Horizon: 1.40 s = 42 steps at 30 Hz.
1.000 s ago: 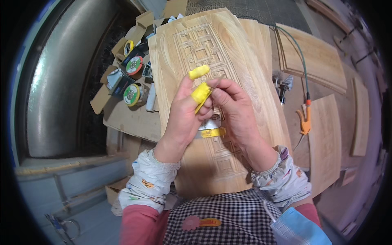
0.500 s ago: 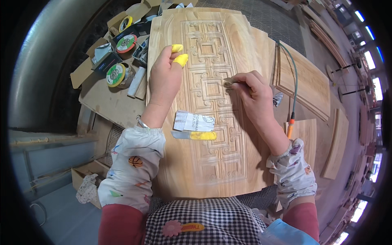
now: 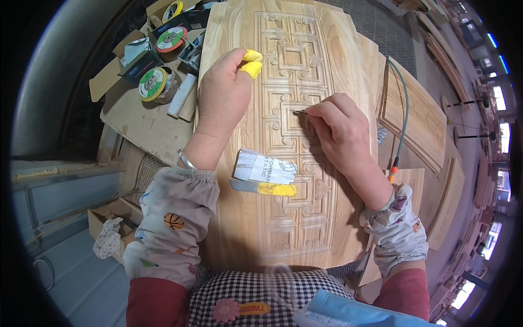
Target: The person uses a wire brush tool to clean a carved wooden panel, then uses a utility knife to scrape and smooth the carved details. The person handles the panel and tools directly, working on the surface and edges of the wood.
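A pale brown, rectangular wooden panel point(image 3: 342, 65) with carved fretwork is lying lengthwise before the person, its left side bordering the tabletop point(image 3: 136, 117). The step in hand is seemingly fine work along the carving. The right hand point(image 3: 346, 129) is leaning in from the panel's right edge, its thumb and forefinger pinching a small, thin, dark piece point(image 3: 299, 111) at a carved square. The left hand point(image 3: 222, 90) is hanging over the left edge, fingers curling, yellow-wrapped tips close together; whether they are gripping anything, I cannot tell. A white-and-grey printed sheet point(image 3: 267, 168) and a flat grey-and-yellow strip point(image 3: 264, 188) are lying nearer the panel's near edge. The next move is probably calling for a light, steady pinch.
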Tool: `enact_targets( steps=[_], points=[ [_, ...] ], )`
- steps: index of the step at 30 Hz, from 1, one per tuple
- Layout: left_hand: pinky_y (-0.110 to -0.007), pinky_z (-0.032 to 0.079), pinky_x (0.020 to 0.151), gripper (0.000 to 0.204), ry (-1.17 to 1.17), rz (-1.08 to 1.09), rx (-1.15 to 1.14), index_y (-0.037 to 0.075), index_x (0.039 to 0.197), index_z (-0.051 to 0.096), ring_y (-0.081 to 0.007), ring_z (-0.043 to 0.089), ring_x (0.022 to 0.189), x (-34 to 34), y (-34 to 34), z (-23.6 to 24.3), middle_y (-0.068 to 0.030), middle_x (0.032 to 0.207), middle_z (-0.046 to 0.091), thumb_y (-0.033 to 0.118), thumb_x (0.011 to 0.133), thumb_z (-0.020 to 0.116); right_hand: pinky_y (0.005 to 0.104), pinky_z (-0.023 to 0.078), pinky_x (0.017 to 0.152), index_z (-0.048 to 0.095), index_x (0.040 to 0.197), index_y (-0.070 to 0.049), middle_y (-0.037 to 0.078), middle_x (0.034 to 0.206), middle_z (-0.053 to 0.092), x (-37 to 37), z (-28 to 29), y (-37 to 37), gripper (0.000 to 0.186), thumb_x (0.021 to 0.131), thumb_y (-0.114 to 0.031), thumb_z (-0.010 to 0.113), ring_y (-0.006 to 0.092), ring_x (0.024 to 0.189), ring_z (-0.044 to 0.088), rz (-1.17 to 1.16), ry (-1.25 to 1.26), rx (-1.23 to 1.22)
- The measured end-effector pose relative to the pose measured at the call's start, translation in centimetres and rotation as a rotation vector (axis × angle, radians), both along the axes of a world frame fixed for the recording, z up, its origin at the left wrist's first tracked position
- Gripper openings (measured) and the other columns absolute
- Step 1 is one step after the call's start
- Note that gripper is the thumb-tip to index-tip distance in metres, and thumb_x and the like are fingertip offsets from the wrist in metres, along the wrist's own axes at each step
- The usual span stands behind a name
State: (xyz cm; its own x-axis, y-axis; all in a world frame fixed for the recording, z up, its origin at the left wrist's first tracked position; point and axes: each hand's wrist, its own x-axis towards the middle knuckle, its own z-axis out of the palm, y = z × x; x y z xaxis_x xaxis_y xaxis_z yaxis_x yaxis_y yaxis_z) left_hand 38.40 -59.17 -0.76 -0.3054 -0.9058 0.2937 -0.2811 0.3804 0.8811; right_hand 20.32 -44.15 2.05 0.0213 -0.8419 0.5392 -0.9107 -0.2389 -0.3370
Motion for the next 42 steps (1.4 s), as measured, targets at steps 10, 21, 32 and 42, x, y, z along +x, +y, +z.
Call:
enact_targets(
  steps=[10, 21, 32, 42],
  points=[
    [-0.037, 0.055, 0.074, 0.026, -0.004, 0.015, 0.001, 0.003, 0.117, 0.071, -0.0274, 0.071, 0.082, 0.1, -0.2, -0.5, -0.0162, 0.1, 0.075, 0.01, 0.095, 0.058, 0.0369, 0.052, 0.066, 0.067, 0.086, -0.008, 0.006, 0.079, 0.06, 0.1, 0.3, -0.2, 0.015, 0.078, 0.0, 0.076, 0.0254, 0.076, 0.062, 0.036, 0.087, -0.07],
    [-0.035, 0.054, 0.072, 0.025, -0.015, 0.005, 0.016, 0.003, 0.118, 0.071, -0.0241, 0.069, 0.078, 0.1, 0.1, 0.1, -0.0147, 0.097, 0.074, 0.011, 0.097, 0.06, 0.0368, 0.051, 0.065, 0.067, 0.086, -0.008, 0.006, 0.08, 0.061, 0.0, 0.1, -0.2, 0.014, 0.077, 0.001, 0.075, 0.0249, 0.074, 0.062, 0.039, 0.103, -0.086],
    [-0.035, 0.055, 0.073, 0.021, -0.01, 0.012, 0.022, 0.005, 0.114, 0.072, -0.0244, 0.071, 0.081, 0.0, 0.1, 0.1, -0.0128, 0.099, 0.075, 0.011, 0.096, 0.063, 0.0366, 0.051, 0.063, 0.065, 0.081, -0.008, 0.007, 0.076, 0.057, 0.1, -0.2, -0.4, 0.013, 0.075, 0.001, 0.072, 0.0247, 0.071, 0.06, 0.036, 0.112, -0.114],
    [-0.036, 0.055, 0.074, 0.023, -0.027, 0.005, 0.003, 0.004, 0.115, 0.072, -0.0256, 0.072, 0.084, 0.1, 0.1, 0.0, -0.0139, 0.101, 0.075, 0.01, 0.097, 0.06, 0.0357, 0.051, 0.063, 0.065, 0.081, -0.008, 0.007, 0.076, 0.056, 0.0, -0.3, -0.4, 0.012, 0.074, 0.002, 0.07, 0.0244, 0.071, 0.059, 0.036, 0.13, -0.126]
  ],
)
